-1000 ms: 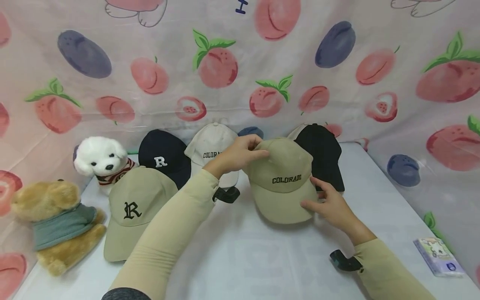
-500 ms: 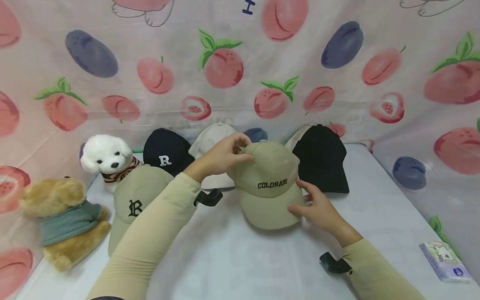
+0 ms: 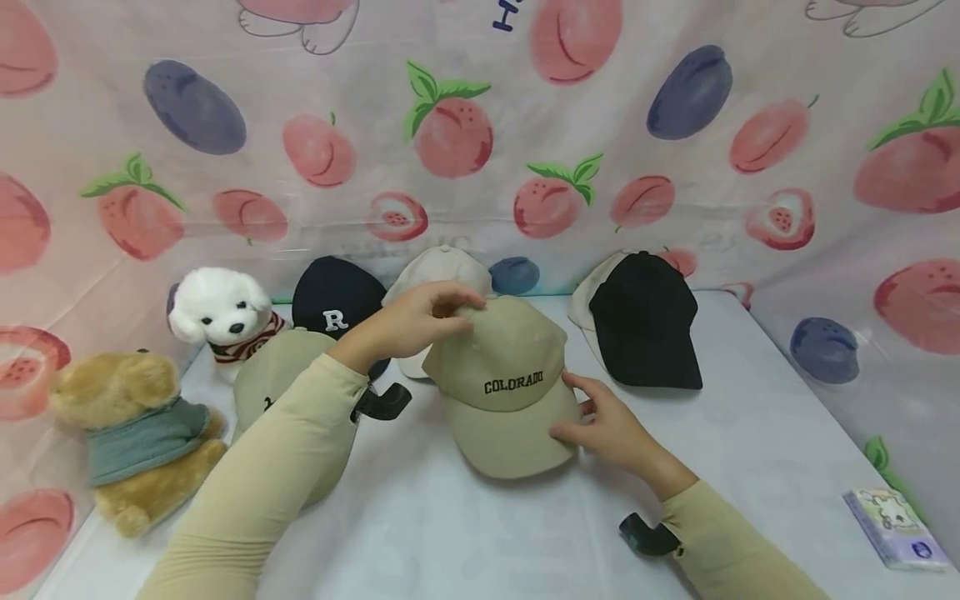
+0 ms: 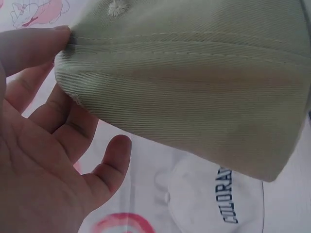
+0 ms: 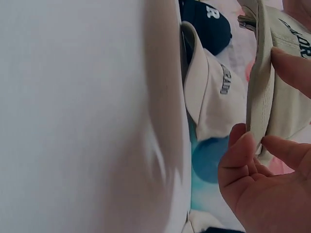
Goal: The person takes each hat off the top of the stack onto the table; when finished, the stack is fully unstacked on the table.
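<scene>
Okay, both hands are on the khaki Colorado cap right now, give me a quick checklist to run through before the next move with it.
1. Left hand has the crown of the khaki Colorado cap: ok, fingertips pinch the top seam near the button.
2. Right hand has the brim: ok, the right wrist view shows thumb and fingers on its edge.
3. Cap lifted off the table: cannot tell; the brim seems raised, the back is hidden.
4. Clear of the black cap: ok, a gap of table shows between them.
5. Clear of the white Colorado cap: cannot tell; it sits close behind the left hand.
</scene>
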`<state>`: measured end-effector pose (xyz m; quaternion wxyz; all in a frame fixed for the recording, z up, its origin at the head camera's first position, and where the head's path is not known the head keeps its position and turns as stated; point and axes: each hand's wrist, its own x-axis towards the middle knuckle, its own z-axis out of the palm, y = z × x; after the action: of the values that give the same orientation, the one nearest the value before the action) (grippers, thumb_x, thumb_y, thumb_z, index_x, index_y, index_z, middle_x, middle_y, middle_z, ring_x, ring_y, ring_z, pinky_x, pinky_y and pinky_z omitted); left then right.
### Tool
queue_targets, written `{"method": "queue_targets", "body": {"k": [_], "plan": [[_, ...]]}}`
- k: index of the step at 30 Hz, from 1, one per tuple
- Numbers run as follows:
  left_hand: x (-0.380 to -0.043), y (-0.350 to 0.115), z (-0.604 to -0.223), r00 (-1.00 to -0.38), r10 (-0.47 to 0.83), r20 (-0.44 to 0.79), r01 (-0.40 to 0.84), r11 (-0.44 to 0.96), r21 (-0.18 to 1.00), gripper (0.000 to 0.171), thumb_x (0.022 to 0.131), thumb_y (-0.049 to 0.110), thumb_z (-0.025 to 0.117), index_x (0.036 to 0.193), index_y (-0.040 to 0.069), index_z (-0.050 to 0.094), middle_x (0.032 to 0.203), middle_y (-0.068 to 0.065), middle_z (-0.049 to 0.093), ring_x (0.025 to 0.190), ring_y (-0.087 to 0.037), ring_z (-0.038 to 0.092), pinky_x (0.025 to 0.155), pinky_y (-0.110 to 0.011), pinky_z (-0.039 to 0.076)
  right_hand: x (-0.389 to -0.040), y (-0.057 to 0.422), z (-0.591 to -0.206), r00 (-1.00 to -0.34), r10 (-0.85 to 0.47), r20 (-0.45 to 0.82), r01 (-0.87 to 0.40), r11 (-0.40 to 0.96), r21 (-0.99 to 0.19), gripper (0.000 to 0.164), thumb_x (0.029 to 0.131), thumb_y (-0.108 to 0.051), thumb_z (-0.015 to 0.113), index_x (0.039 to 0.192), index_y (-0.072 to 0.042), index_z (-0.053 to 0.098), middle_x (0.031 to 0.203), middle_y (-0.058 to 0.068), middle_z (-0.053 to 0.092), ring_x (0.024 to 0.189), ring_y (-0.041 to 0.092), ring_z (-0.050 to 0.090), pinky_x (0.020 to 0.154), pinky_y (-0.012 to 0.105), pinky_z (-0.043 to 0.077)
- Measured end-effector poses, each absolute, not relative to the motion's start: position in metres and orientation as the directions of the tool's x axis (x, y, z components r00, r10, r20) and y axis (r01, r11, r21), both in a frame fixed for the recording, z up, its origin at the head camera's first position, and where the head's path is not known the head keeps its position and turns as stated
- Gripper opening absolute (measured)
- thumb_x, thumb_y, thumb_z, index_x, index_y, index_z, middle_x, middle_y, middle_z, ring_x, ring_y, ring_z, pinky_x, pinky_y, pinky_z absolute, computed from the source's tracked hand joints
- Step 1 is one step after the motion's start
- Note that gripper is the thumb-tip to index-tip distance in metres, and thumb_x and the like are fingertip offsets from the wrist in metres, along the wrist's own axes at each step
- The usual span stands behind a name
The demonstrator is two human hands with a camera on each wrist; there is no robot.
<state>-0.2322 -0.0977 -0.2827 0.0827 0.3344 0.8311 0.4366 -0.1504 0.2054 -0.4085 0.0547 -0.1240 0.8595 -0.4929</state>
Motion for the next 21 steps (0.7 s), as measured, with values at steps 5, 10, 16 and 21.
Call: {"method": "queue_targets", "body": {"k": [5,10,16,21], "plan": [[-0.231,-0.109,-0.283,-0.774,0.615,0.153,0.487,0.423,0.764,0.030,0.095,0.008,0.067,0.125,0.002,0.067,0.128,-0.009,0.064,0.123,-0.022,0.056,0.105,-0.038,0.043,-0.149,0.194,-0.412,-0.958,-0.288,0.013,-0.145,0.446,-0.883,0.082,0.082,-0.017,0.083,0.148,0.005,0.040,0.142,0.022,0.044,0.099,0.026,0.057,0.067,0.030,0.053],[-0.228,-0.123,-0.283,-0.784,0.607,0.133,0.482,0.459,0.746,0.032,0.096,0.011,0.067,0.128,0.005,0.067,0.128,-0.008,0.064,0.121,-0.022,0.057,0.103,-0.040,0.044,-0.147,0.183,-0.412,-0.953,-0.304,0.000,-0.136,0.424,-0.895,0.080,0.082,-0.014,0.083,0.147,0.005,0.041,0.137,0.020,0.047,0.092,0.022,0.057,0.065,0.029,0.052],[-0.226,-0.138,-0.283,-0.794,0.597,0.115,0.484,0.506,0.714,0.032,0.096,0.014,0.068,0.127,0.009,0.068,0.127,-0.003,0.066,0.117,-0.019,0.058,0.100,-0.039,0.045,-0.146,0.171,-0.413,-0.946,-0.323,-0.012,-0.127,0.405,-0.905,0.078,0.081,-0.011,0.083,0.146,0.004,0.043,0.114,0.016,0.052,0.077,0.017,0.057,0.059,0.028,0.050],[-0.224,-0.148,-0.282,-0.799,0.588,0.125,0.498,0.532,0.684,0.034,0.095,0.015,0.070,0.128,0.009,0.068,0.124,-0.004,0.067,0.102,-0.020,0.060,0.090,-0.039,0.047,-0.147,0.161,-0.415,-0.936,-0.353,-0.006,-0.141,0.391,-0.910,0.077,0.081,-0.011,0.083,0.145,0.005,0.043,0.100,0.013,0.055,0.071,0.016,0.058,0.058,0.027,0.050]]}}
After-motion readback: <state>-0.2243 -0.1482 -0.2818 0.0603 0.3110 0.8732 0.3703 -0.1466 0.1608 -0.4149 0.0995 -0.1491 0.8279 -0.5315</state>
